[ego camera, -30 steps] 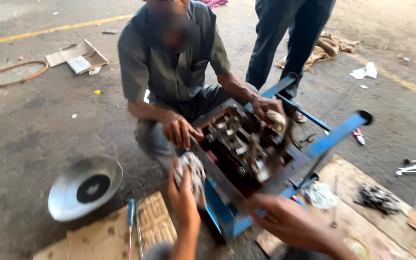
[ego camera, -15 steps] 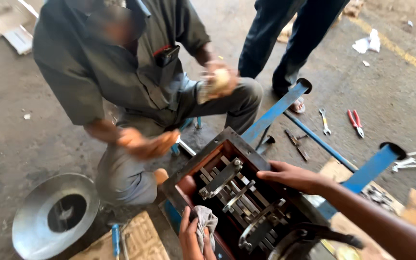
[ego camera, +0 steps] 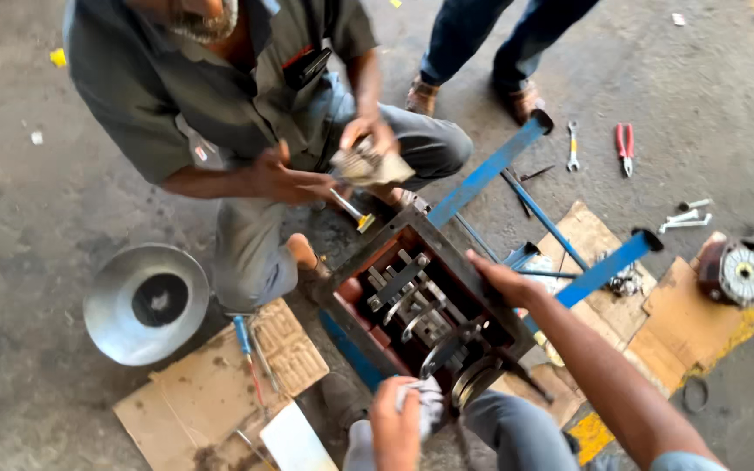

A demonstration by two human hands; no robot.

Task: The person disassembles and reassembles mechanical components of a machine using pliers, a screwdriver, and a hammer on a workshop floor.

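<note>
The open machine housing (ego camera: 412, 305), standing on the floor, contains metal levers and discs. Right hand (ego camera: 503, 281) rests flat on its rim, fingers apart. Left hand (ego camera: 394, 419) is clamped on a white rag (ego camera: 425, 403) at its near edge.

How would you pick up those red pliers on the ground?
Take the red pliers by the two red handles, reaching straight down from above. They lie flat on the bare floor, handles close together, with a small wrench lying apart beside them.
</note>
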